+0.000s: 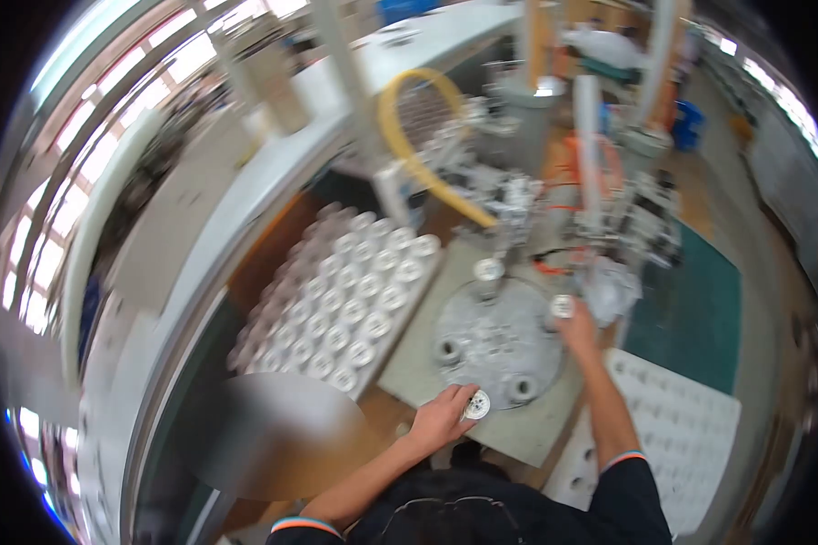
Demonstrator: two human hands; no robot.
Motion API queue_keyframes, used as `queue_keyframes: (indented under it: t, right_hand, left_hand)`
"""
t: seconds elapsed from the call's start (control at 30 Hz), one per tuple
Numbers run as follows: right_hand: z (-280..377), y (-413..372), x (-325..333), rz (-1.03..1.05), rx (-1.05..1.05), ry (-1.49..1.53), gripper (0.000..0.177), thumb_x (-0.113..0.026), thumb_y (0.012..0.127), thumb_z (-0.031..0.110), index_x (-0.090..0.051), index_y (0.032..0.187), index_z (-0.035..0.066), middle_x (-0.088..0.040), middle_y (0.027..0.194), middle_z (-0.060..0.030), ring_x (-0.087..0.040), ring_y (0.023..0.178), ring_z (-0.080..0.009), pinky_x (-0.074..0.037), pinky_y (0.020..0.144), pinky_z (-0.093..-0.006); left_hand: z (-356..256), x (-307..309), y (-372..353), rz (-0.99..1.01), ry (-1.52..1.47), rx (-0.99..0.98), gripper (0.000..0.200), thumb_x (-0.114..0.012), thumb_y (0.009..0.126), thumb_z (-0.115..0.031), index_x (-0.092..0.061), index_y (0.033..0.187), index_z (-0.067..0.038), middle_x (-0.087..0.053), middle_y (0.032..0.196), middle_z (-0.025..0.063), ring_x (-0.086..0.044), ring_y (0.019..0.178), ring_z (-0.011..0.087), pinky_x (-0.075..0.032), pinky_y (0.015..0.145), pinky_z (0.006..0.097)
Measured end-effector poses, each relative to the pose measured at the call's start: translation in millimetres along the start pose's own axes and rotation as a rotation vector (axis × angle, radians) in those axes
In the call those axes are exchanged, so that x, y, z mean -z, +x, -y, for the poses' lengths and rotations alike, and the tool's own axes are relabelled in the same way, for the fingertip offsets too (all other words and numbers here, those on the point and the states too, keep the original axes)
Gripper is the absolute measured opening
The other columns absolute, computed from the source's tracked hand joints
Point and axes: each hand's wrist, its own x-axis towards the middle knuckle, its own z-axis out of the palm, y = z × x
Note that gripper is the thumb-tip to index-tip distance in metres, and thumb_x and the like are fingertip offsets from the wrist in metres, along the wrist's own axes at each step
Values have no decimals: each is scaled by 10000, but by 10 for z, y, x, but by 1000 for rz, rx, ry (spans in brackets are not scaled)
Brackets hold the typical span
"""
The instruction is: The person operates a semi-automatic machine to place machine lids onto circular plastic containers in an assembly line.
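Note:
My left hand (442,418) is closed round a white round part (476,405) with small dark holes in its face, just off the near edge of the round metal plate (495,341). At the plate's right side, my right hand (573,324) holds another white round part (563,307). The plate bears several round sockets; two at the near side, such as this socket (523,389), show dark openings. A white part (488,269) sits at the plate's far edge.
Many white round parts stand in rows on a tray (400,341) at the left. A white board with holes (700,436) lies at the right beside a green mat (686,300). Machinery and a yellow hose (395,127) stand behind the plate.

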Motion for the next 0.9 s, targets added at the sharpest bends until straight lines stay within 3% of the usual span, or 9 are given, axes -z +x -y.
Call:
queue_keyframes:
  t: [0.13,0.23,0.33,0.4,0.47,0.6,0.77,0.8,0.9]
  right_hand:
    - [135,-139,217,-230,49,-88,536,-706,738,253,-513,1188,35,-590,1111,-193,-573,1018,-374,-460,851,-417]
    - [73,-252,125,-282,16,-66,557,-718,737,244,-505,1209,41,-604,1093,-155,-605,977,-316,-475,816,-377]
    - [607,-612,49,-342,-101,310,509,-716,741,185,-524,1184,23,-610,1022,-81,-581,834,-160,-469,745,-284]
    - [1360,-1018,-169,-179,-32,360,522,-728,709,162,-523,1164,10,-591,1050,-87,-559,832,-170,-459,765,-288]
    - [1889,-1328,-510,2,148,328,543,-753,667,222,-547,1130,27,-544,1146,-114,-501,1049,-262,-386,918,-375]
    - [2837,-1684,-1042,138,762,140,621,-757,634,435,-582,1099,63,-523,1216,-138,-458,1147,-322,-318,952,-454]
    - [3289,-1980,-1768,400,1000,-110,601,-702,722,390,-505,1197,80,-425,1348,-103,-331,1300,-280,-264,1022,-490]
    - [3281,-1994,-1908,453,1028,-193,614,-698,729,372,-481,1224,81,-405,1366,-105,-309,1320,-267,-250,1039,-488]
    - [3285,-2048,-2030,439,1004,-175,646,-708,723,350,-456,1253,80,-396,1367,-112,-286,1336,-254,-248,1045,-476]
  left_hand:
    - [588,436,-908,-369,-65,288,620,-743,703,-265,-479,1241,-111,-554,1149,115,-563,1046,302,-481,843,388]
    - [1169,807,-1460,-570,-32,647,631,-756,682,-232,-484,1236,-105,-556,1101,123,-568,1017,314,-480,831,388]
    - [1508,1203,-1588,-570,156,707,637,-769,665,-215,-490,1227,-107,-554,1055,114,-573,983,307,-491,787,393]
    - [1812,1181,-1563,-476,195,658,638,-772,661,-218,-492,1223,-107,-553,1052,112,-571,986,305,-492,781,397]
    - [2060,1146,-1428,-377,238,546,639,-776,657,-220,-494,1219,-106,-552,1049,111,-569,988,303,-493,776,402]
    - [2200,931,-1493,-327,318,402,786,-787,646,-238,-411,1329,-138,-501,1207,127,-558,1037,305,-496,780,401]
    - [2268,793,-1800,-365,301,376,880,-793,642,-215,-337,1389,-120,-379,1357,164,-512,1116,336,-483,822,402]
    - [2237,808,-1820,-350,227,361,867,-780,648,-133,-321,1381,-84,-378,1349,205,-454,1177,384,-433,922,418]
    - [2146,746,-1911,-361,221,323,854,-775,628,-95,-348,1368,-79,-385,1344,210,-436,1197,384,-399,957,444]
